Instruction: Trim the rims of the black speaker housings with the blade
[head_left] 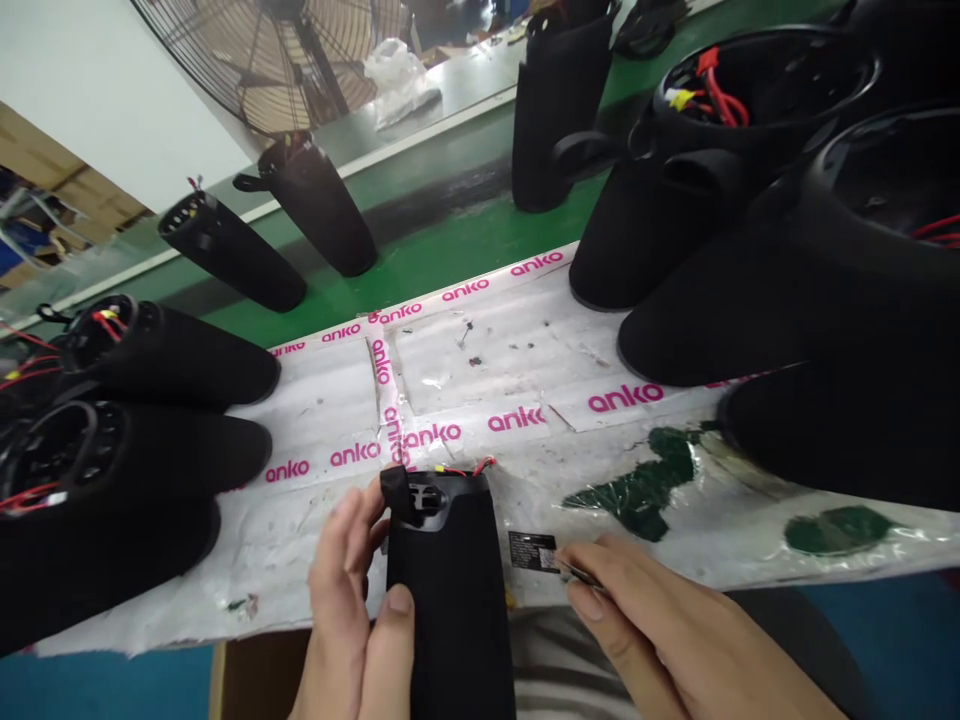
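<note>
My left hand (360, 590) grips a black fabric-covered cylindrical speaker (450, 600) from its left side, thumb on the front. The speaker's open top faces away from me, with red wires (484, 466) poking out and a small port panel (427, 503) just below the rim. Off to its right, my right hand (637, 620) pinches a thin metal tool, seemingly tweezers (581, 574), between thumb and forefinger. At the tool's tip is a black label (532, 552) with small white print and a square code, apart from the speaker.
Several similar speakers stand at the left (172, 350) and right (675, 220), some with wires showing. Two more (319, 205) stand at the back left. White foam sheeting with pink "anko" tape (517, 418) covers the bench over a green surface (465, 225). A large fan (262, 60) is behind.
</note>
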